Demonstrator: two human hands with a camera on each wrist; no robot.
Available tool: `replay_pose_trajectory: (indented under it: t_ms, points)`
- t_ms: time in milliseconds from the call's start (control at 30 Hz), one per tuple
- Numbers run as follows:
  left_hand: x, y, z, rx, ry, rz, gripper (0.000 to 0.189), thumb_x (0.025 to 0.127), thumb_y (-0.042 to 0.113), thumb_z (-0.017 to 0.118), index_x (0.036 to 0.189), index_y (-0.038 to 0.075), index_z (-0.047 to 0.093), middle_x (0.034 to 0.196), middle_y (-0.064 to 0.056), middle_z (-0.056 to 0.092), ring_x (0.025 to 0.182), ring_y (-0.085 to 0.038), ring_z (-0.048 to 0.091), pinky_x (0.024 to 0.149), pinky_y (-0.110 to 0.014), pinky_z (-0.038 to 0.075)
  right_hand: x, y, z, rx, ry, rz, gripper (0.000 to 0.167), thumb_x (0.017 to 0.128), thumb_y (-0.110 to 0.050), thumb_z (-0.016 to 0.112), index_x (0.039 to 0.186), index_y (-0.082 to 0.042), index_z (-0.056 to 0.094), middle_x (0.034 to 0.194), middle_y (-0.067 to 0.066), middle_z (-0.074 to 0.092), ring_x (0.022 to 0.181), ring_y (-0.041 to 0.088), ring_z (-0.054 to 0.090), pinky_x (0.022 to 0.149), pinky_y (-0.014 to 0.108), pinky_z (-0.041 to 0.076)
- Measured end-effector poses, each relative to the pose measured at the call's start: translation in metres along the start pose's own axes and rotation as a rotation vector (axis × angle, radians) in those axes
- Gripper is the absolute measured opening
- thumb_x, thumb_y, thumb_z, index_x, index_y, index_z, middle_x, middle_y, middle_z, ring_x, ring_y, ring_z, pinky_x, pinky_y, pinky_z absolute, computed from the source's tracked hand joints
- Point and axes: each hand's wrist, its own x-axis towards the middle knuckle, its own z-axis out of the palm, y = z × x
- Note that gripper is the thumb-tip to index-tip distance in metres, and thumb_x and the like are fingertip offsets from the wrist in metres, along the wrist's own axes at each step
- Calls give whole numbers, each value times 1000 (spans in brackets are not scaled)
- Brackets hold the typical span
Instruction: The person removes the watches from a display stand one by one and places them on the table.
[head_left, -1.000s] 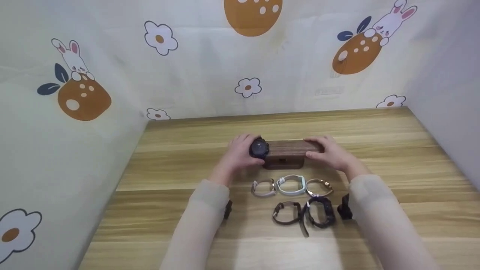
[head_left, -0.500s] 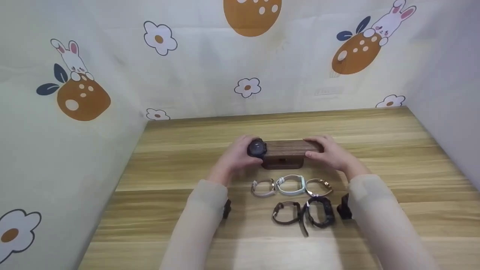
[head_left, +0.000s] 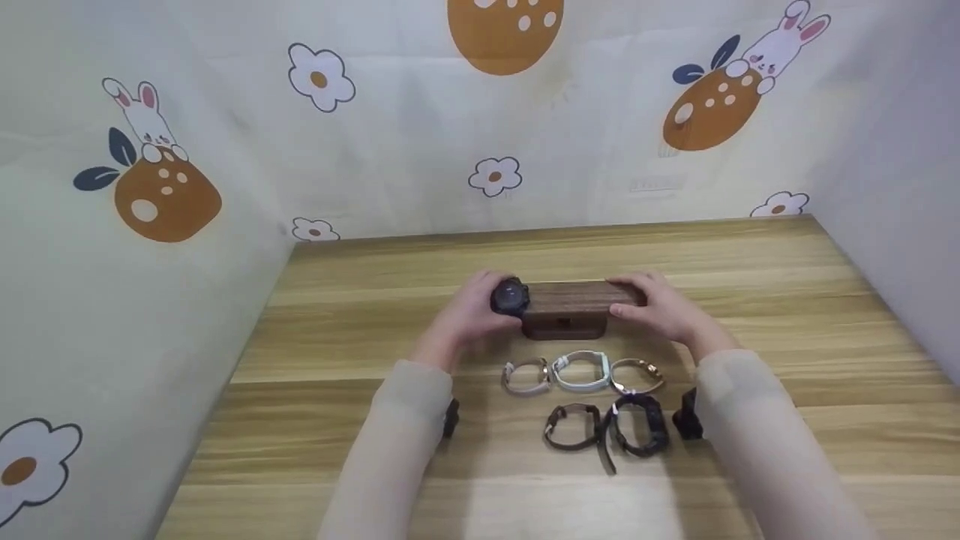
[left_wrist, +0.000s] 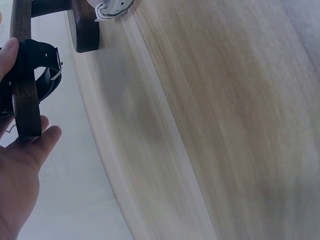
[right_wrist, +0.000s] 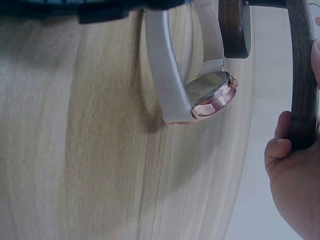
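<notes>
A black wristwatch point(head_left: 511, 297) is looped round the left part of the dark wooden bar of a watch stand point(head_left: 570, 297). My left hand point(head_left: 480, 304) grips the watch and the bar's left end, thumb in front. The left wrist view shows the watch strap point(left_wrist: 44, 55) encircling the bar, whose end extends past it near the palm. At the opposite end, my right hand point(head_left: 656, 307) holds the bar between thumb and fingers. The stand's base point(head_left: 566, 328) rests on the table. Parts of the watch are hidden behind the left hand.
Before the stand lie a pale-strapped watch point(head_left: 526, 376), a light blue band watch point(head_left: 583, 370) and a gold-cased watch point(head_left: 637, 376). Closer to me are a dark brown-strapped watch point(head_left: 572, 426) and a bulky black watch point(head_left: 640, 424). A patterned wall point(head_left: 405, 150) rises behind the table.
My left hand and the black watch have shifted slightly left along the bar. The right hand keeps its hold with hardly any movement, and the loose watches stay in place.
</notes>
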Motion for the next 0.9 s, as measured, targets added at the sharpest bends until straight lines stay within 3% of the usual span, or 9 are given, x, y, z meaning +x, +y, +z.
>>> replay_pose_trajectory:
  t_ms: [333, 600, 900]
  points:
    - [-1, -3, -1, -17, 2, 15, 71, 69, 15, 82, 132, 8, 49, 130, -11, 48, 117, -26, 47, 103, -42, 36, -1, -1, 0, 5, 14, -21, 60, 87, -36, 65, 137, -9, 46, 129, 26, 38, 116, 43, 40, 101, 59, 28]
    - [0, -4, -3, 95, 48, -8, 73, 64, 26, 84, 129, 16, 54, 135, -8, 47, 120, -28, 37, 101, -46, 34, 0, 0, -1, 0, 25, -29, 60, 86, -36, 66, 136, -9, 46, 127, 26, 40, 114, 42, 41, 100, 59, 30]
    - [-1, -5, -4, 144, 63, 20, 68, 63, 31, 84, 124, 18, 57, 128, -5, 53, 112, -25, 41, 97, -40, 36, 1, 2, 0, -7, 7, -10, 62, 85, -37, 65, 138, -12, 45, 132, 25, 37, 118, 43, 40, 102, 60, 28]
